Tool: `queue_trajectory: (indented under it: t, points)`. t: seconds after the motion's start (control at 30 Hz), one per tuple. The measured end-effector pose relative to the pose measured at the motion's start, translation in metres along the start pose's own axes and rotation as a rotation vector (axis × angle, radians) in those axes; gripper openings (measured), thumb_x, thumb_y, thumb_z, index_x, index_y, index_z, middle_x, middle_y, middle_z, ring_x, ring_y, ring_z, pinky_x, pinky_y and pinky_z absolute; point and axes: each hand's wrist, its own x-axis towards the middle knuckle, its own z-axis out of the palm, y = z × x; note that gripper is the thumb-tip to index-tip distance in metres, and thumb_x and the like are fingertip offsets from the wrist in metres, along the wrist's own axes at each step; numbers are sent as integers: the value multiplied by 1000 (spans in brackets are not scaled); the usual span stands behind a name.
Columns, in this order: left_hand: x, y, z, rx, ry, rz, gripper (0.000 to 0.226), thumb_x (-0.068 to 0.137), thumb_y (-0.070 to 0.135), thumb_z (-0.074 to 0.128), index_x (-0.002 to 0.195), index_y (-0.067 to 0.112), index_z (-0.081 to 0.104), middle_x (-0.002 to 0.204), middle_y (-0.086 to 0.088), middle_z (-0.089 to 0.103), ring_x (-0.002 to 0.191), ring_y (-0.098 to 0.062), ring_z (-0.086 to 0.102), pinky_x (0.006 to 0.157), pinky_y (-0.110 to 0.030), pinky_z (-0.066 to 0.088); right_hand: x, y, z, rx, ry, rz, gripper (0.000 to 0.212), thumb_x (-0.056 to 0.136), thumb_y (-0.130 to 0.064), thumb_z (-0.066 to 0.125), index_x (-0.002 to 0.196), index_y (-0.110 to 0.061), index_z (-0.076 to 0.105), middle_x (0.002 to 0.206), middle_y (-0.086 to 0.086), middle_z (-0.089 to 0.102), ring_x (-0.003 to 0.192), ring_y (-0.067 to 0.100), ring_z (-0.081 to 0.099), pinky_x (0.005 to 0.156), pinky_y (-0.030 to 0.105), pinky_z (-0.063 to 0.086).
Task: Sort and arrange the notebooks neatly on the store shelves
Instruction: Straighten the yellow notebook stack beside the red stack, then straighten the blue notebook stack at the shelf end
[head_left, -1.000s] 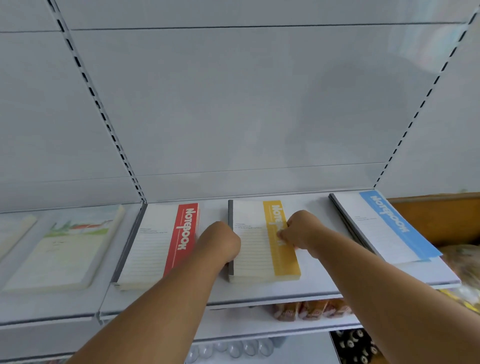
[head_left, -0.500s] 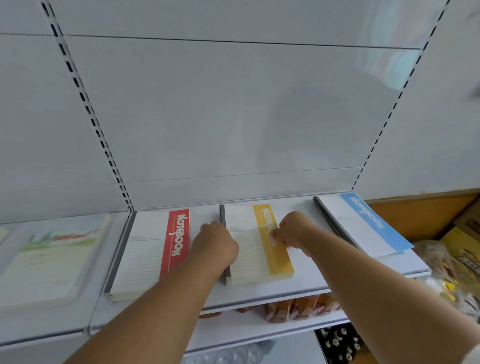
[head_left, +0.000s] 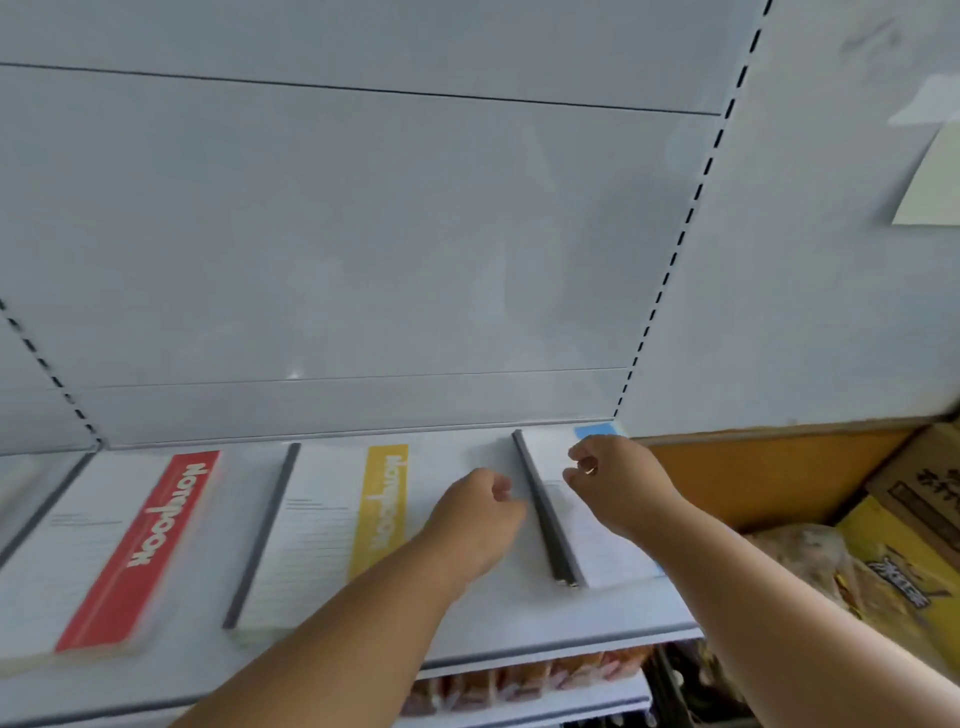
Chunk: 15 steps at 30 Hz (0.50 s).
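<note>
Three notebook stacks lie flat on the white shelf (head_left: 519, 618). Red-striped stack (head_left: 104, 551) sits toward the shelf's left end, yellow-striped stack (head_left: 322, 525) in the middle, blue-striped stack (head_left: 566, 525) at the right end, its far corner close to the back edge. Blue stack lies slightly skewed, dark spine facing left.

My left hand (head_left: 472, 519) is over the bare strip between the yellow and blue stacks — fingers curled in, just beside the blue stack's spine; I can't tell whether they touch it. My right hand (head_left: 613, 488) is over the blue stack's cover, fingers loosely curled, thumb and forefinger close together — can't tell whether they have hold of anything.

Beyond the shelf's right end: cardboard box (head_left: 930, 483), yellow packaging (head_left: 904, 582). Packaged snacks (head_left: 519, 680) sit under the front edge.
</note>
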Motion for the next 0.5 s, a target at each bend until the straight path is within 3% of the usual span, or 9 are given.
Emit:
queue_trajectory:
  t: [0.07,0.17,0.27,0.4,0.5]
  points:
    - [12,16,26,-64,24,-95,30,86,30,60,114,22,52,111,-4,64,97,-22,63,85,-31,52,9,22,-7,-53,-62,-49,40,97,-33,62,135,-20,60,125,-1,62,105,15,59,82,22,40]
    - [29,37,51,-140,182,-181,16,85,26,60,87,13,50,86,-4,56,74,-20,52,63,-27,40,18,42,-3,-62,-139,-91,39,92,-32,68,128,-19,64,118,2,56,98,17,56,79,24,40]
    - [44,50,66,-258,269,-262,22,85,26,65,84,10,50,79,-1,53,79,-24,53,71,-29,43,24,53,0,19,-150,-105,36,91,-29,68,124,-17,66,113,2,55,93,18,56,76,24,40]
    - [49,53,77,-277,284,-259,27,87,28,69,99,7,57,100,-5,63,92,-25,60,81,-32,50,25,67,-7,184,-168,-97,30,96,-20,61,125,-16,67,113,0,65,97,18,62,80,26,50]
    - [39,45,71,-505,226,-154,18,90,19,69,106,14,64,106,-10,72,92,-28,69,88,-48,56,22,75,-16,414,72,-65,38,98,-29,60,135,-21,59,126,-4,57,102,10,58,86,29,55]
